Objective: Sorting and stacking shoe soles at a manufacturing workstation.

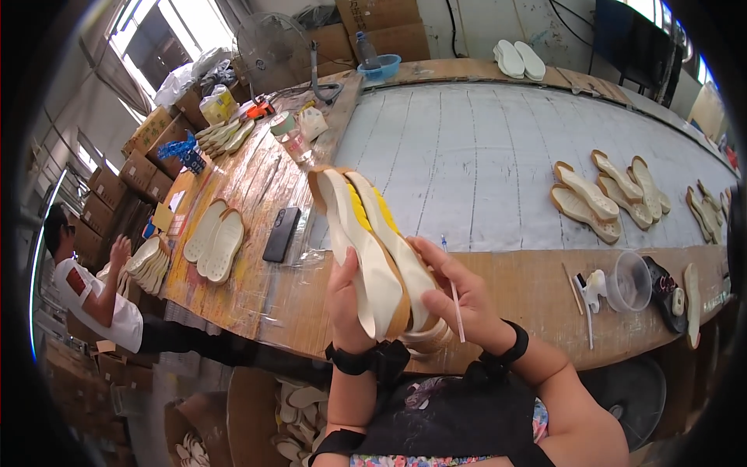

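Note:
A pair of cream shoe soles with tan edges and yellow patches is held upright, side by side, in front of me. My left hand is closed around the left sole's lower side. With its thumb and fingers, my right hand grips the right sole. A thin, pale, pen-like stick is also tucked in the right hand, its upper end pointing away from me. Below the pair, another sole shows partly near the table's front edge; the held soles hide some of it.
Several soles lie on the pale lined sheet at right. A phone and more soles rest at left. A clear tub stands at the right front. A person is at the far left. Boxes of soles stand below.

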The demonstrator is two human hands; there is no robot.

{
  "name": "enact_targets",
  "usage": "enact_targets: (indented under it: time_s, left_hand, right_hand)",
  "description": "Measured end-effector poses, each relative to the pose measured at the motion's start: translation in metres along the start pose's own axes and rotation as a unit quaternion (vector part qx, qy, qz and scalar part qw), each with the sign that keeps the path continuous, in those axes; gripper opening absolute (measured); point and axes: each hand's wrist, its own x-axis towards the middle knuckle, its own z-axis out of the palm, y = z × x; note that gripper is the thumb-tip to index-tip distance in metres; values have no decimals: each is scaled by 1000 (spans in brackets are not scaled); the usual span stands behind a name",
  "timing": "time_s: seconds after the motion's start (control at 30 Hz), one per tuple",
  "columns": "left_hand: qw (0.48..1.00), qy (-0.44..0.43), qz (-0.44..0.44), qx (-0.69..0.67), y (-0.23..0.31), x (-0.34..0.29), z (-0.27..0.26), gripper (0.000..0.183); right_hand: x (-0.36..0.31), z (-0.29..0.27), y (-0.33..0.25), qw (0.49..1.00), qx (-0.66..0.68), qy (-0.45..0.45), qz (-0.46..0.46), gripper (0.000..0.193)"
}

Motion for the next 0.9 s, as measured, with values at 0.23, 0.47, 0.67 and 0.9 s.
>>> enact_targets:
  time_s: [0.23,0.47,0.67,0.9]
  left_hand:
    - [990,109,36,-88,-15,-3,10,35]
    - [991,108,74,-21,-12,-14,12,37]
    - [974,-13,213,73,-6,-25,14,38]
    - [980,111,164,16,-13,-24,4,34]
  right_hand:
    - [0,17,-6,981,-168,53,-82,95]
    - [6,21,-17,966,-204,30,-154,88]
    - [-1,9,-24,978,-118,-63,-162,79]
    - [-16,-2,-30,962,-192,-96,-168,76]
